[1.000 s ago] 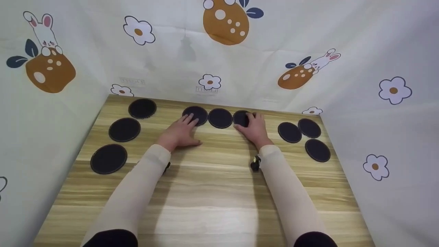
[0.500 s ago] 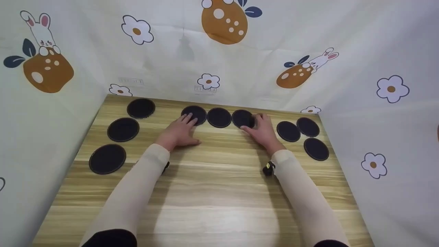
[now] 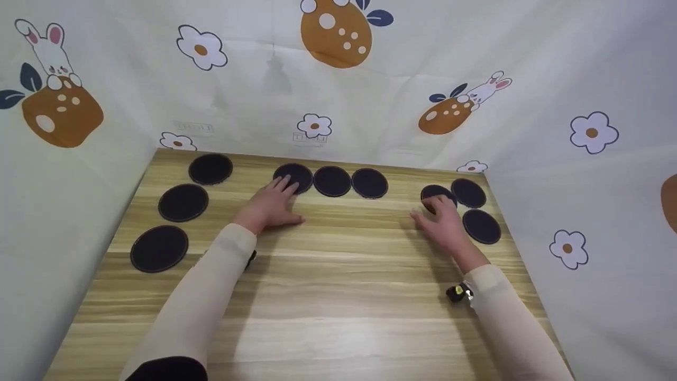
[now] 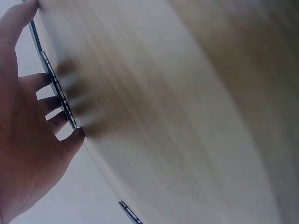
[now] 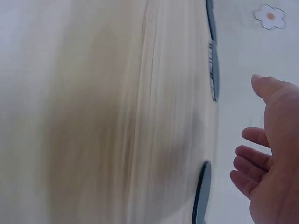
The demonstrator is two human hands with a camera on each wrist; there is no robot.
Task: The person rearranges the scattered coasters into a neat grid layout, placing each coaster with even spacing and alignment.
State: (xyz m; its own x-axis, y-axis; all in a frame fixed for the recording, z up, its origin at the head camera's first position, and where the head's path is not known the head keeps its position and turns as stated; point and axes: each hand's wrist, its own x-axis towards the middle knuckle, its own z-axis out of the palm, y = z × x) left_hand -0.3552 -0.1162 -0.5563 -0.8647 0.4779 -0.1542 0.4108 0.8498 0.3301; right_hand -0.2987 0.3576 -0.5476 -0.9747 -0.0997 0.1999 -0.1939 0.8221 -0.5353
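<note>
Black round coasters with stitched rims lie flat on the wooden table. My left hand (image 3: 270,205) rests its fingertips on the left coaster (image 3: 303,174) of the middle row, fingers spread. The same hand (image 4: 28,140) touches a coaster's edge (image 4: 58,88) in the left wrist view. Over at the right, my right hand (image 3: 443,225) is over the near-left coaster (image 3: 436,189) of a group of three, partly covering it. The right wrist view has this hand (image 5: 282,149) raised off the table with loosely bent fingers, holding nothing; a coaster (image 5: 203,191) lies below it.
Beside the left hand's coaster sit a middle coaster (image 3: 332,181) and a right one (image 3: 370,183). Three more run down the left side, including the nearest coaster (image 3: 159,248). Patterned cloth (image 3: 370,116) walls the table's back and sides.
My right hand has left the right coaster of the middle row and moved right to the right-hand group. The left hand stays on its coaster. The head view has shifted slightly.
</note>
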